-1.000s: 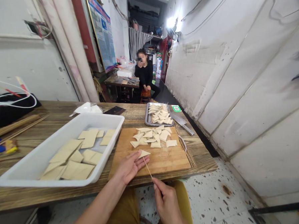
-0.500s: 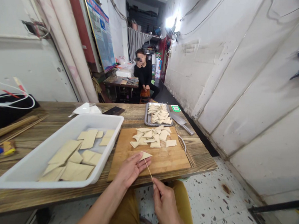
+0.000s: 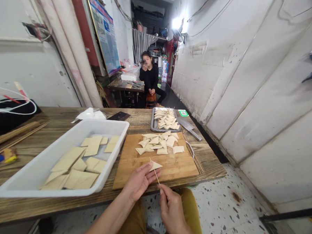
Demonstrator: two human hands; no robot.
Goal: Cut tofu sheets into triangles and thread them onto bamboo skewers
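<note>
My left hand [image 3: 139, 180] is closed on a small pale triangle of tofu sheet [image 3: 155, 165], held between thumb and fingers above the front of the wooden cutting board [image 3: 132, 167]. A thin bamboo skewer [image 3: 157, 177] runs through the triangle, its tip showing just above the upper edge. The skewer's lower end is pinched in my right hand [image 3: 172, 203], below the table edge. Behind my hands, a pile of cut tofu pieces [image 3: 159, 141] lies on the board.
A white plastic tub [image 3: 107, 182] at left holds larger tofu sheets. A metal tray [image 3: 153, 126] of skewered pieces stands behind the board, with a cleaver [image 3: 190, 129] beside it. More skewers [image 3: 199, 163] lie at the board's right edge. A person [image 3: 150, 77] sits farther back.
The skewer has gone farther through the tofu triangle, and its tip now shows above it. My left hand has shifted slightly right and down; my right hand stays nearly still.
</note>
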